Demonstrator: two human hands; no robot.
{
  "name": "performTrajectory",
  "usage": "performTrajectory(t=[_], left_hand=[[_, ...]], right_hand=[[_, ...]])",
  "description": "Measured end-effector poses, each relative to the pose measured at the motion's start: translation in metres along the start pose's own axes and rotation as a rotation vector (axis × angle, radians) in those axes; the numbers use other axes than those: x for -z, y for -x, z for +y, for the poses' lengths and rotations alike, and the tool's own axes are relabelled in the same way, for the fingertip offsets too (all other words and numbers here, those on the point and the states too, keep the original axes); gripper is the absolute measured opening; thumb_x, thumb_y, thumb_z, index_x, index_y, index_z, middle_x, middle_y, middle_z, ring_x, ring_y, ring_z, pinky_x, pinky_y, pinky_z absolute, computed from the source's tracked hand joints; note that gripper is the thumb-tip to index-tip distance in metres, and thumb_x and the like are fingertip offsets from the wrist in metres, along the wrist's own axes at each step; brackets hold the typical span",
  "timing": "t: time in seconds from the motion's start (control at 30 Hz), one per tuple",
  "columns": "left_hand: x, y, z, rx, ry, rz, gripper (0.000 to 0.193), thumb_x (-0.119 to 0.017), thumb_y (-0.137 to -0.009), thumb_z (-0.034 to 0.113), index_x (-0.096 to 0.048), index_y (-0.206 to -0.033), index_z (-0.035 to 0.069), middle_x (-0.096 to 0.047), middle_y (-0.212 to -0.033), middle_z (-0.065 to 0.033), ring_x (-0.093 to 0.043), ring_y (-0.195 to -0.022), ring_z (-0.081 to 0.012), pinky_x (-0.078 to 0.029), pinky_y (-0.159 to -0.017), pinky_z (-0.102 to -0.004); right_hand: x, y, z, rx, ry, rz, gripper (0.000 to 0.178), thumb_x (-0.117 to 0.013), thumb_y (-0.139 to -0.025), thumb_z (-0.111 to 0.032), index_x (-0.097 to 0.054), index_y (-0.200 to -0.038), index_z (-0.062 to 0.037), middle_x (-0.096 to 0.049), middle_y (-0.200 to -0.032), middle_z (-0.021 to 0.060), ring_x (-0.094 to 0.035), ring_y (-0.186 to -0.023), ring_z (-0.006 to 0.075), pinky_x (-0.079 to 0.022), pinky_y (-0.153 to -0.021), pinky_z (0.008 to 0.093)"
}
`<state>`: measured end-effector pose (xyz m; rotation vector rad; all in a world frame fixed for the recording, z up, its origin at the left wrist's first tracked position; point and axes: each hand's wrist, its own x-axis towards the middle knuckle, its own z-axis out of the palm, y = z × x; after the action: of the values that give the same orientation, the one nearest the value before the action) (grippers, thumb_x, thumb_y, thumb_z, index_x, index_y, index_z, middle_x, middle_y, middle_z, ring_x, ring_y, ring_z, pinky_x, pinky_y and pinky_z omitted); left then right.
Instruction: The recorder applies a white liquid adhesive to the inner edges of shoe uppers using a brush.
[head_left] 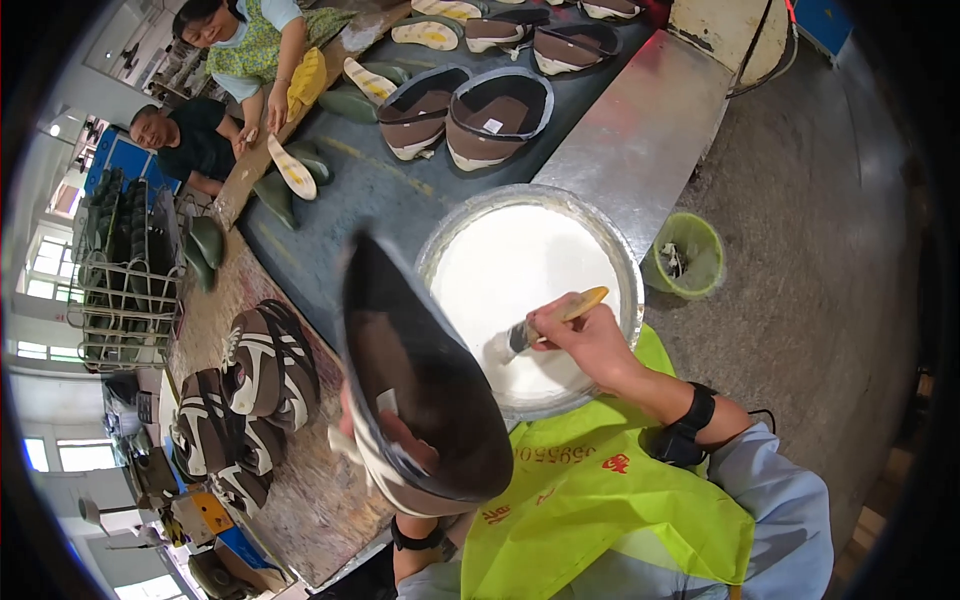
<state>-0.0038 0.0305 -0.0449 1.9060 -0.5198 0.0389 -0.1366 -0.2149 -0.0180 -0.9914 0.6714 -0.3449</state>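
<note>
One held shoe upper [430, 375], white label [387, 401] inside, red-printed lime apron [610, 515]

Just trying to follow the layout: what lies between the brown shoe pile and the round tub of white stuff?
The head view shows a brown shoe upper held in the left hand, with blue work surface visible beside it.

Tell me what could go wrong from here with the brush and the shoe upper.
The right hand holds the brush close to its bristles, so its fingers might get smeared with the white liquid.

The shoe upper in the left hand overlaps the basin in this view; a slip could bump or smear it.

The yellow-green apron lies close to the basin's near side and could catch drips.
</note>
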Motion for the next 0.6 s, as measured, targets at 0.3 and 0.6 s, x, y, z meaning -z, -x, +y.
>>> performTrajectory(t=[0.3, 0.6], left_hand=[[-0.026, 0.016, -0.049, 0.291, 0.045, -0.275, 0.038, -0.040, -0.100, 0.032, -0.049, -0.122, 0.003, -0.057, -0.116, -0.0079, -0.052, -0.105, -0.0154, -0.040, -0.094, -0.0293], [-0.023, 0.011, 0.017, 0.718, 0.583, -0.504, 0.040, -0.043, -0.098, 0.033, -0.046, -0.130, 0.008, -0.051, -0.127, -0.0047, -0.050, -0.116, -0.0180, -0.043, -0.094, -0.0365]], right_hand=[[-0.014, 0.013, -0.010, 0.280, 0.263, -0.161, 0.014, -0.065, -0.085, -0.005, -0.060, -0.096, 0.0011, -0.065, -0.089, 0.0050, -0.059, -0.078, 0.0069, -0.048, -0.070, 0.0219], [-0.031, -0.022, -0.039, 0.722, 0.266, -0.054, 0.013, -0.063, -0.083, -0.001, -0.057, -0.094, -0.0018, -0.063, -0.102, 0.0100, -0.061, -0.095, 0.0175, -0.046, -0.082, 0.0273]])
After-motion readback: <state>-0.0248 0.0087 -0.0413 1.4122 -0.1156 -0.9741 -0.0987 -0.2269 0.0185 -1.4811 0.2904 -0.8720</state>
